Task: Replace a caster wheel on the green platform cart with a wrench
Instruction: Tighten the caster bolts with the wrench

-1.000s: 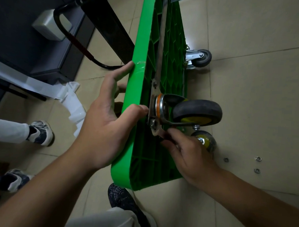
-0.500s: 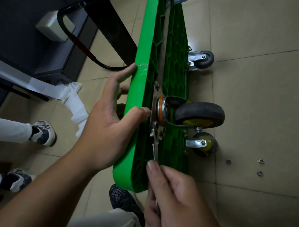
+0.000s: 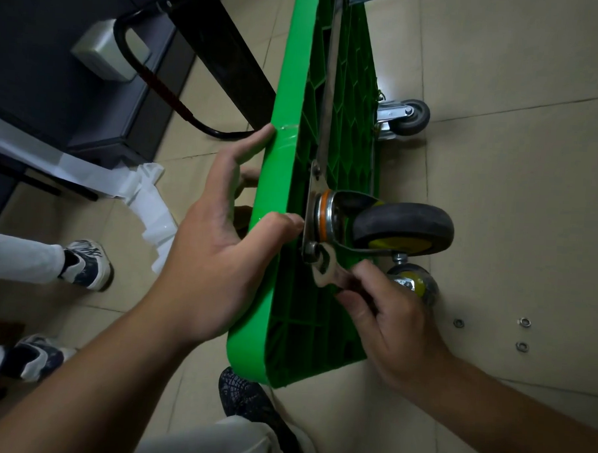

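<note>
The left hand (image 3: 214,257) clasps the rim of the green plastic platform cart (image 3: 278,205), which stands on edge on the tiled floor (image 3: 514,201); its thumb is hooked over the rim. A flat silver wrench (image 3: 326,273) sits on a bolt (image 3: 311,248) beside the black rubber caster wheel with yellow hub (image 3: 403,227). The right hand (image 3: 393,319) has its fingers clamped on the wrench's handle. Three small metal washers (image 3: 459,323) lie at the right.
</note>
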